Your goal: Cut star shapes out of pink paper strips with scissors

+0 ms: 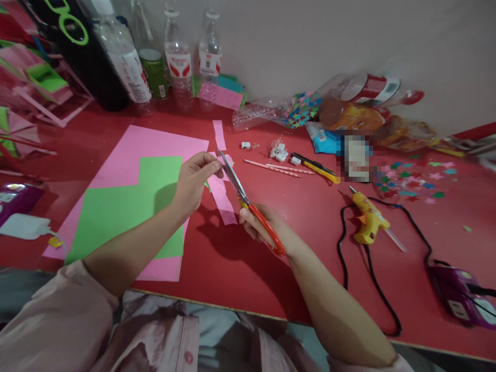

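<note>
My right hand (259,223) grips a pair of scissors (237,182) by the orange-red and yellow handles, blades pointing up and to the left. Beside the blade tips my left hand (194,181) is pinched closed; whatever its fingertips hold is too small to make out. Below the blades lies a cut pink paper strip (223,202), with small pink scraps around it. Another pink strip (219,135) rests farther back. Left of my hands, green paper (116,222) overlaps larger pink sheets (165,138) on the red table.
Plastic bottles (179,67) stand along the wall, and more lie at the back right. Pencils (279,168) and a yellow cutter (320,169) lie beyond the scissors. A yellow glue gun (366,217) with its cord, star cutouts (411,181) and a purple box (461,294) occupy the right.
</note>
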Available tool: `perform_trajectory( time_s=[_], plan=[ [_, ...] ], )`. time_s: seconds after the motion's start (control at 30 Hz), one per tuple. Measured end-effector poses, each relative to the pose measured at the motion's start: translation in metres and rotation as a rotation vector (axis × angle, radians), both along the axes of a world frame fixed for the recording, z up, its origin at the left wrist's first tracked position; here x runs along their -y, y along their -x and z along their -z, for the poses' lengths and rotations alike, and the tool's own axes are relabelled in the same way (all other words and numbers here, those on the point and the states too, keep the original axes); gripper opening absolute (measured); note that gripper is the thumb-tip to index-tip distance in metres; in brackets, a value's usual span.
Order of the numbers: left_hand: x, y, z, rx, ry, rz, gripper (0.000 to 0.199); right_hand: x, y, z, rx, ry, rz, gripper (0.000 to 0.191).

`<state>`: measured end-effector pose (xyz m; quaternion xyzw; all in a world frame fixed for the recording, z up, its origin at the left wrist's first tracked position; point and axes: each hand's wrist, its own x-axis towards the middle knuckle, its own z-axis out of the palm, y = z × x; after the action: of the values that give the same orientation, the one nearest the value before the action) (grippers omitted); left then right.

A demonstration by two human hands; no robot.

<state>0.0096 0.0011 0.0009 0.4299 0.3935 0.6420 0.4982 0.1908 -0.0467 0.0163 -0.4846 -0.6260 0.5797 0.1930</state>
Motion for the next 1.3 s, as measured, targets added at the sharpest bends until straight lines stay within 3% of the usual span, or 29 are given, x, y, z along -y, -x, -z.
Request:
perform_trajectory(
  time_s=[1.3],
  plan=[
    [-0.0034,0.0051,-0.0001,0.049,-0.001,0.055,0.011,-0.0016,-0.0015,-0.0020,0.074,0.017,0.001,0.044]
  ],
)
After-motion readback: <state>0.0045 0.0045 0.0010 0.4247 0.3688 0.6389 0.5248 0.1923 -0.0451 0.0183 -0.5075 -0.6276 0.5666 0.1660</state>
